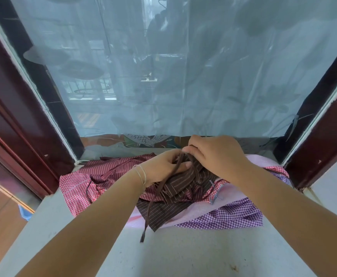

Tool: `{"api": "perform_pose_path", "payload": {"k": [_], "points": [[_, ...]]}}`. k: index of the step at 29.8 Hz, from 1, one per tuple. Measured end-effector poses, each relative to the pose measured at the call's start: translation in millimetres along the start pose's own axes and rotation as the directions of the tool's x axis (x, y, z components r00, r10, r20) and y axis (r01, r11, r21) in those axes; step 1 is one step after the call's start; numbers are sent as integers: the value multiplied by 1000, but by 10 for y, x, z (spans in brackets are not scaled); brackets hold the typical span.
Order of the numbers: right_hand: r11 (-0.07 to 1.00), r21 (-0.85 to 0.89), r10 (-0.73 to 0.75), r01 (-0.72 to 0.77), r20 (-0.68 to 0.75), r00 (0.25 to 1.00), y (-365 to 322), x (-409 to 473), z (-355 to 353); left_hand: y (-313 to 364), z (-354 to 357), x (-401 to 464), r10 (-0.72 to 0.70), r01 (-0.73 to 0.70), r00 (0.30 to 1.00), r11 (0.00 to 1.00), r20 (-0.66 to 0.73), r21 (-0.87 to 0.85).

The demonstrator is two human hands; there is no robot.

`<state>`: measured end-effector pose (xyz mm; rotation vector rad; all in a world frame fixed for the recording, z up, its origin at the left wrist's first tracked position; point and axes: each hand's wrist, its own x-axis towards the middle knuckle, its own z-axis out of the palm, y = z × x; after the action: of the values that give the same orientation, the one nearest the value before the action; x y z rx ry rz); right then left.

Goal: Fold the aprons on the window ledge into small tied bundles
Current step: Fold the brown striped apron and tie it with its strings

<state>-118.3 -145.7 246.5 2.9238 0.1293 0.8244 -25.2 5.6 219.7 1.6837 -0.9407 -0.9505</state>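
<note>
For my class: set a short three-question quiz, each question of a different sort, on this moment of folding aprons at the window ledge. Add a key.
1. True or false: both hands are on the dark brown striped apron.
2. Multiple choice: the brown strap trails from the hands towards
A. the window pane
B. the near edge of the ledge
C. the right-hand frame
3. Fill in: the checked apron at the near right of the pile is ____ and white.

Key
1. True: the left hand grips the strap against the bunched cloth and the right hand pinches cloth just above it.
2. B
3. Purple: the purple checked apron.
</note>
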Motion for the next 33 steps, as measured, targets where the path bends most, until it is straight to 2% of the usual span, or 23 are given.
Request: {"api": "perform_pose_path", "payload": {"k": [2, 3, 5, 7, 9, 10, 11, 12, 13, 14, 15, 16, 17, 19, 20, 21, 23, 24, 25, 26, 29, 31, 33], "points": [[994, 87, 45, -71, 268, 962, 43, 57, -49, -2, -7, 12, 92, -71, 995, 932, -42, 356], [980, 151, 65, -130, 373, 925, 67, 83, -75, 2, -11, 13, 129, -100, 991, 883, -33, 459], [922, 284, 85, -263, 513, 854, 123, 117, -115, 24, -17, -7, 168, -151, 986, 838, 15, 525], [851, 388, 91, -353, 553, 828, 201, 119, -129, 51, -37, -39, 210, -221, 974, 816, 82, 534], [771, 460, 116, -441, 579, 807, 273, 99, -119, 76, -49, -63, 250, -291, 957, 839, 148, 460], [690, 520, 127, -504, 599, 791, 306, 68, -121, 79, -52, -66, 275, -315, 949, 865, 158, 390], [551, 603, 115, -576, 630, 768, 317, 64, -117, 68, -55, -65, 295, -328, 944, 895, 149, 302], [362, 675, 98, -643, 658, 747, 332, 43, -72, 54, -51, -64, 305, -327, 943, 921, 130, 213], [164, 702, 111, -693, 685, 720, 313, 32, -38, 39, -48, -58, 308, -320, 946, 938, 102, 135], [17, 679, 175, -734, 721, 671, 272, 22, -2, 25, -43, -51, 305, -310, 950, 948, 67, 72], [-75, 637, 264, -767, 755, 601, 234, -5, 45, 16, -33, -43, 302, -302, 953, 953, 24, 3], [-115, 615, 330, -780, 764, 554, 196, -48, 91, 7, -27, -38, 295, -297, 955, 950, -29, -98], [-118, 630, 338, -768, 753, 565, 148, -97, 143, 6, -24, -33, 274, -288, 957, 928, -94, -234], [-44, 732, 280, -680, 663, 695, 79, -188, 253, 15, -28, -29, 175, -261, 961, 830, -214, -493], [49, 776, 280, -629, 594, 754, 53, -232, 284, 15, -31, -24, 113, -246, 959, 783, -259, -571], [221, 780, 315, -585, 511, 800, 29, -244, 313, 11, -26, -16, 57, -229, 957, 752, -286, -618], [643, 619, 326, -451, 312, 892, -21, -289, 360, -13, -7, -8, -41, -181, 953, 718, -300, -672], [792, 493, 285, -360, 223, 932, -59, -288, 365, -32, -3, -3, -90, -145, 953, 703, -289, -697], [884, 377, 239, -276, 143, 961, -85, -303, 347, -43, 8, 9, -146, -97, 954, 676, -262, -730], [931, 299, 195, -211, 83, 977, -103, -302, 316, -55, 7, 4, -196, -44, 955, 653, -225, -756], [979, 196, 57, -50, -33, 998, -85, -297, 242, -59, 28, -2, -293, 123, 954, 589, -69, -799], [980, 197, 1, 9, -52, 999, -71, -279, 202, -48, 56, 2, -301, 160, 954, 536, -11, -829], [972, 227, -61, 65, -23, 998, -45, -256, 204, -30, 74, 7, -281, 170, 960, 554, 10, -815]]}}
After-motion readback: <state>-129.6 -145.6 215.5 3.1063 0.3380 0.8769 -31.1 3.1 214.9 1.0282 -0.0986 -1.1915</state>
